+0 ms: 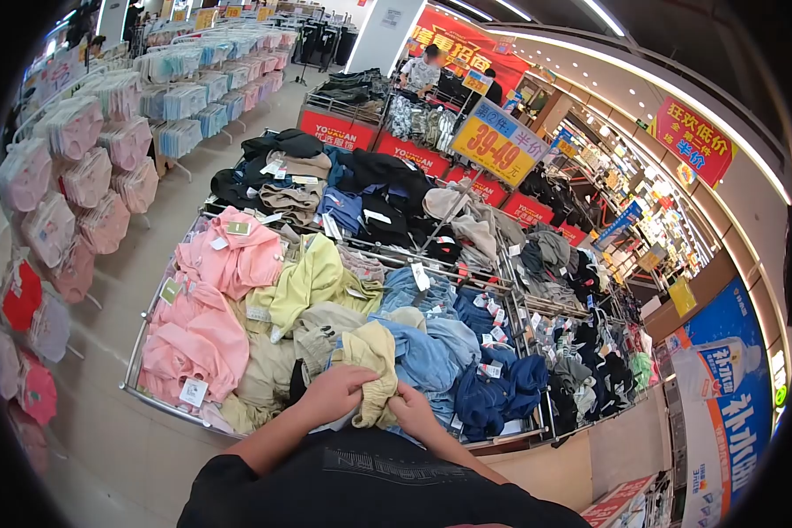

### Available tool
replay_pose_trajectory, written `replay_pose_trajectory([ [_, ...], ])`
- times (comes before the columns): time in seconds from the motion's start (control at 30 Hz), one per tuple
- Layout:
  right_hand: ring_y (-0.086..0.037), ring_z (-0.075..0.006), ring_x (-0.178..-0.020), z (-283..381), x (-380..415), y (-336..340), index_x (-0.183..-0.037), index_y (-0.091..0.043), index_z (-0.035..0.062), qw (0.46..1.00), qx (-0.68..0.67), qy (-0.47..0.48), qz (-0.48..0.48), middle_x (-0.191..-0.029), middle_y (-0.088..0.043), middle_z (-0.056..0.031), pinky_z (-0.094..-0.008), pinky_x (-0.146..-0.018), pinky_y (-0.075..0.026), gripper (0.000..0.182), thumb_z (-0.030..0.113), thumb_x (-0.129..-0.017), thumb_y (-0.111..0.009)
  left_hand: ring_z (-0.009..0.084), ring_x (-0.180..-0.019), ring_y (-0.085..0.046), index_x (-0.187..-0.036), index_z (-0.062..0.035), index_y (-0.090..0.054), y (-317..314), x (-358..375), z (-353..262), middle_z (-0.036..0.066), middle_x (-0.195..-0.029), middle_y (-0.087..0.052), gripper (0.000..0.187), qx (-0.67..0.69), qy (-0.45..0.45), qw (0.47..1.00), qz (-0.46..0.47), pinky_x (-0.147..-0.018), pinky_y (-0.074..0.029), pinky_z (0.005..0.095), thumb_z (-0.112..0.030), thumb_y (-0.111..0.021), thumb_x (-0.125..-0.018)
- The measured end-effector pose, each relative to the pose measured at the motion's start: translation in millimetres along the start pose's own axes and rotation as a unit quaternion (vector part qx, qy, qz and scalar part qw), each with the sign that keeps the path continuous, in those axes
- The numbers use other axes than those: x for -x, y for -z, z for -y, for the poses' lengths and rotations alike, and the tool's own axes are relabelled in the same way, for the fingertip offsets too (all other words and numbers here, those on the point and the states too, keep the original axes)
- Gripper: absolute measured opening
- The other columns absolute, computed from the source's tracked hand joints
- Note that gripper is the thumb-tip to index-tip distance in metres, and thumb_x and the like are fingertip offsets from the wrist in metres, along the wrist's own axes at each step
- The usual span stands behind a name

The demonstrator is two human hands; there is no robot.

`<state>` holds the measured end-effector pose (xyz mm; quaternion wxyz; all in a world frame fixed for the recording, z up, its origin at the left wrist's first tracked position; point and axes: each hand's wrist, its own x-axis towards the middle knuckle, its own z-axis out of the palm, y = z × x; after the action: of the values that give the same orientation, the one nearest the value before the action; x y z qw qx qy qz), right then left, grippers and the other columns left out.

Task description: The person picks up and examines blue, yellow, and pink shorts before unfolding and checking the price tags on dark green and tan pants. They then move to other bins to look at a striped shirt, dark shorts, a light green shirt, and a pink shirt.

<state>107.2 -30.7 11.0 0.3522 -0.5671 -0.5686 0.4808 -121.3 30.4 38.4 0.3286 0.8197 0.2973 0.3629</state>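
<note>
Both my hands hold a pale yellow-khaki garment (370, 359) at the front edge of a metal-framed clothing bin. My left hand (339, 392) is closed on its left side, and my right hand (411, 410) pinches its lower right part. Beige garments (268, 374) lie just left of it, with pink garments (198, 339) farther left. Behind them is a light green garment (308, 283). Light blue denim (436, 352) lies close on the right, and dark blue denim (497, 396) beyond that.
The bin's metal rail (163, 405) runs along the front left. Dark clothes (383, 189) fill the bin section behind. Hanging garments (79, 180) line the left side. A yellow price sign (493, 145) stands at the back; a person (422, 72) is farther off. Blue banner (726, 387) at right.
</note>
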Motion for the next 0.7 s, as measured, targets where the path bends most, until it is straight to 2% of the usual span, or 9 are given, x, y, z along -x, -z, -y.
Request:
replay_pose_trajectory([
  [0.07, -0.062, -0.0152, -0.11, 16, 2, 1, -0.137, -0.055, 0.0, 0.997, 0.075, -0.006, -0.002, -0.123, -0.066, -0.0096, -0.0305, -0.095, -0.049, 0.04, 0.012, -0.099, -0.053, 0.0345, -0.103, -0.066, -0.114, -0.0037, -0.069, 0, 0, 4, 0.013, -0.115, -0.07, 0.031, -0.032, -0.027, 0.998, -0.048, -0.094, -0.051, 0.0436, -0.011, -0.065, -0.084],
  [0.1, -0.063, -0.02, -0.112, 17, 2, -2, -0.137, -0.055, 0.0005, 0.995, 0.091, 0.026, -0.043, -0.123, -0.066, -0.0137, -0.0328, -0.096, -0.048, 0.042, 0.016, -0.099, -0.055, 0.0365, -0.102, -0.065, -0.109, -0.0031, -0.07, 1, -1, 3, 0.014, -0.111, -0.07, 0.028, -0.048, -0.04, 0.995, -0.073, -0.093, -0.051, 0.0454, -0.013, -0.066, -0.083],
  [0.17, -0.064, -0.0295, -0.116, 19, 3, -10, -0.138, -0.054, 0.0016, 0.981, 0.121, 0.089, -0.122, -0.125, -0.066, -0.0218, -0.0374, -0.1, -0.048, 0.046, 0.024, -0.099, -0.058, 0.0334, -0.101, -0.065, -0.1, -0.0029, -0.065, 6, -1, -3, 0.015, -0.103, -0.069, 0.023, -0.073, 0.01, 0.997, -0.035, -0.089, -0.051, 0.0452, -0.018, -0.066, -0.083],
  [0.2, -0.065, -0.0297, -0.116, 33, 6, -10, -0.139, -0.054, 0.002, 0.98, 0.157, 0.088, -0.089, -0.125, -0.066, -0.0216, -0.0375, -0.1, -0.048, 0.047, 0.026, -0.099, -0.06, 0.0319, -0.101, -0.064, -0.095, -0.0028, -0.063, 8, -1, -5, 0.016, -0.099, -0.069, 0.022, -0.086, 0.035, 0.996, -0.017, -0.087, -0.05, 0.0452, -0.02, -0.066, -0.083],
  [0.27, -0.065, -0.03, -0.117, 71, 17, -7, -0.14, -0.054, 0.0028, 0.97, 0.227, 0.084, -0.024, -0.126, -0.066, -0.0213, -0.0376, -0.099, -0.049, 0.049, 0.03, -0.099, -0.062, 0.0337, -0.096, -0.066, -0.098, -0.004, -0.06, 2, 2, -8, 0.017, -0.095, -0.069, 0.026, -0.103, 0.102, 0.989, 0.022, -0.082, -0.051, 0.0466, -0.023, -0.067, -0.083],
  [0.4, -0.068, -0.0263, -0.112, 70, 18, -19, -0.142, -0.052, 0.0055, 0.985, 0.167, 0.022, 0.025, -0.123, -0.068, -0.0182, -0.0352, -0.095, -0.051, 0.048, 0.023, -0.098, -0.062, 0.0384, -0.083, -0.067, -0.107, -0.0067, -0.056, 0, 1, -15, 0.019, -0.086, -0.068, 0.033, -0.071, 0.216, 0.97, 0.084, -0.073, -0.052, 0.0495, -0.028, -0.066, -0.085],
  [0.5, -0.069, -0.0264, -0.107, 58, 15, -15, -0.141, -0.053, 0.0052, 0.983, 0.182, 0.007, 0.025, -0.121, -0.068, -0.017, -0.0361, -0.091, -0.052, 0.046, 0.019, -0.097, -0.059, 0.0413, -0.08, -0.068, -0.113, -0.0081, -0.057, -5, 6, -6, 0.018, -0.087, -0.071, 0.038, -0.054, 0.188, 0.978, 0.072, -0.073, -0.054, 0.049, -0.033, -0.066, -0.087],
  [0.57, -0.069, -0.0271, -0.103, 49, 15, -15, -0.138, -0.057, 0.0052, 0.983, 0.181, 0.032, 0.012, -0.119, -0.069, -0.0172, -0.0362, -0.089, -0.053, 0.043, 0.016, -0.096, -0.058, 0.0402, -0.082, -0.069, -0.119, -0.0107, -0.058, -3, 8, -5, 0.019, -0.091, -0.071, 0.042, -0.029, 0.163, 0.982, 0.093, -0.074, -0.054, 0.0479, -0.035, -0.067, -0.087],
  [0.7, -0.069, -0.0287, -0.102, 35, 12, -12, -0.128, -0.064, 0.0051, 0.977, 0.211, 0.023, -0.017, -0.116, -0.069, -0.018, -0.0361, -0.088, -0.053, 0.036, 0.013, -0.093, -0.058, 0.0384, -0.086, -0.07, -0.131, -0.0163, -0.058, 9, 9, -15, 0.018, -0.094, -0.072, 0.048, 0.044, 0.105, 0.984, 0.134, -0.077, -0.055, 0.0462, -0.038, -0.066, -0.089],
])
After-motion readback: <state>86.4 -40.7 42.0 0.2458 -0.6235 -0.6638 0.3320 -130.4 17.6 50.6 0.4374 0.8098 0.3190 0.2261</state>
